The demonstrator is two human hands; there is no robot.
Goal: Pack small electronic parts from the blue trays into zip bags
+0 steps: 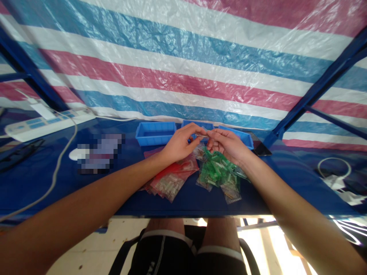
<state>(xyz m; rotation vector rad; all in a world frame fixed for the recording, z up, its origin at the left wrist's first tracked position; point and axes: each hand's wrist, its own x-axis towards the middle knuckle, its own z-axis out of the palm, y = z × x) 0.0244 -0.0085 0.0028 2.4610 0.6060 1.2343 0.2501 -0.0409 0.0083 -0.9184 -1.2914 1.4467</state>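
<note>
My left hand (180,144) and my right hand (226,145) meet above the blue table, with their fingertips pinching a small thin part (203,135) between them. The part looks pale and metallic, but it is too small to identify. Behind my hands stand several blue plastic bins, with the middle bin (197,126) partly hidden by my fingers. The left bin (155,133) and right bin (236,137) stand to either side. Below my right hand lie clear bags with green contents (218,172). Clear bags with red markings (172,180) lie under my left wrist.
A white power strip (43,126) sits at the back left, with a white cable (64,164) running down the table. A pixelated object (99,152) lies left of the bags. A dark flat device (261,148) lies at the right, and a striped tarpaulin (183,65) hangs behind.
</note>
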